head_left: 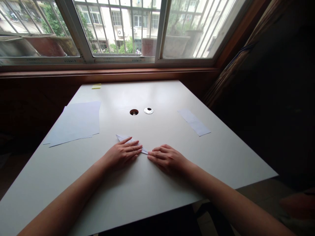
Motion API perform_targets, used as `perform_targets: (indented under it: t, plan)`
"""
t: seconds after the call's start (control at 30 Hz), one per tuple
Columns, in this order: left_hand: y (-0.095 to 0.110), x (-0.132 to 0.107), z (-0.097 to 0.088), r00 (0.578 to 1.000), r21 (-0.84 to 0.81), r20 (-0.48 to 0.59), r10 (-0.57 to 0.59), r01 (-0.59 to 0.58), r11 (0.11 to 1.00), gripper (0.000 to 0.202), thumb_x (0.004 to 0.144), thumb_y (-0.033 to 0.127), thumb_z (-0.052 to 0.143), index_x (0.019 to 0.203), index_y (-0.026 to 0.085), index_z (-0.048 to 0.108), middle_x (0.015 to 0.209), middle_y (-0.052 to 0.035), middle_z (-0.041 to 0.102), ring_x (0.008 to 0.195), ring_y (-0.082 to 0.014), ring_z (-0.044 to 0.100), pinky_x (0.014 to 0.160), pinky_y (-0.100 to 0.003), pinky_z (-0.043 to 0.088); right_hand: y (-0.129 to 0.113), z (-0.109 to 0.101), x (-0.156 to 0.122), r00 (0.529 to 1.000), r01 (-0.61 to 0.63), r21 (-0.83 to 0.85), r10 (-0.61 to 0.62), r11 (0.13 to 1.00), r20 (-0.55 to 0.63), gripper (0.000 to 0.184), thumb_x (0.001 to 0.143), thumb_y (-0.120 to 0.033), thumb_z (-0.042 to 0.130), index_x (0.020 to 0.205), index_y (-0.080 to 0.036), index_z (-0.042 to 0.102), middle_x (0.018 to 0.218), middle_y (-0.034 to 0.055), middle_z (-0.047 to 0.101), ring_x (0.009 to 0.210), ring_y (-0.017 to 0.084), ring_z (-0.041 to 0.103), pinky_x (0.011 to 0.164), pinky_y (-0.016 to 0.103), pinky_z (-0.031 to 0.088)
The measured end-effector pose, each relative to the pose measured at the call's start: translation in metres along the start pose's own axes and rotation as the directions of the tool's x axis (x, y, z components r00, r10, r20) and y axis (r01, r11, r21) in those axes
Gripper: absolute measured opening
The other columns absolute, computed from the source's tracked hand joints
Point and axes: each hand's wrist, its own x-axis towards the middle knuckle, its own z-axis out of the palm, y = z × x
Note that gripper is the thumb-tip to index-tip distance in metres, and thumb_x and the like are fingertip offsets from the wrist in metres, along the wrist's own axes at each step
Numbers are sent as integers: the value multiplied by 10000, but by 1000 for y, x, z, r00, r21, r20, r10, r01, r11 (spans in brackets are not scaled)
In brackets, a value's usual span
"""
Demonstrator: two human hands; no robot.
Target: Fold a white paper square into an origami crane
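Note:
A small folded piece of white paper (121,137) lies slantwise on the white table (157,196), its narrow end pointing right and toward me. My left hand (124,152) rests flat on its middle with the fingers spread, covering much of it. At the narrow tip, my right hand (167,156) has its fingers bent and drawn together on the paper. The thumb of the right hand is mostly hidden, and the folds under the left hand cannot be made out.
Large white sheets (78,123) lie at the left, and a creased paper strip (194,122) at the right. A round hole (134,112) and a metal cover (148,110) are near the middle. A yellow sticky pad (96,86) sits at the far edge, below the window.

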Motion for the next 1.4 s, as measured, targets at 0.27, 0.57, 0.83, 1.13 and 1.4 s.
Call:
perform_targets:
  t: [0.27, 0.57, 0.83, 1.13, 1.4]
  plan:
    - [-15, -8, -8, 994, 13, 90, -63, 62, 998, 485, 1024, 274, 456, 1503, 329, 398, 1437, 1, 551, 1430, -220, 387, 1255, -501, 144, -2, -3, -1, 999, 15, -3, -15, 1000, -33, 351, 959, -176, 521, 1299, -190, 605, 1227, 109, 699, 1124, 206, 617, 924, 365, 476]
    - [-23, -14, -12, 977, 30, 183, -105, 101, 994, 574, 1015, 466, 461, 1547, 373, 267, 1540, 5, 420, 1506, -239, 193, 1239, -521, 49, -2, -3, -1, 1000, 8, 23, -7, 1000, -28, 374, 927, -167, 535, 1293, -175, 609, 1197, 99, 709, 1112, 206, 627, 921, 360, 482]
    - [-27, -15, -8, 967, 87, 165, -193, 181, 980, 528, 1036, 454, 403, 1544, 370, 282, 1545, -1, 420, 1515, -246, 176, 1230, -547, 75, -1, 1, -2, 999, 10, 32, -9, 999, -32, 384, 923, -174, 530, 1300, -185, 606, 1207, 107, 704, 1121, 211, 625, 930, 364, 479]
    - [-1, -2, 2, 967, 180, 83, -241, 224, 958, 554, 997, 531, 460, 1518, 374, 357, 1543, -47, 433, 1496, -318, 240, 1207, -610, 84, -2, 2, 0, 999, 17, 25, -16, 1000, -39, 387, 906, -171, 556, 1290, -173, 602, 1181, 101, 706, 1125, 208, 623, 923, 363, 484]
    - [1, 2, 8, 943, 221, 26, -333, 319, 922, 520, 1012, 474, 445, 1516, 384, 355, 1569, -41, 389, 1497, -361, 213, 1169, -667, 171, -3, 2, 1, 999, 10, 39, -9, 999, -37, 379, 913, -161, 534, 1286, -181, 602, 1183, 100, 707, 1113, 210, 626, 921, 366, 482]
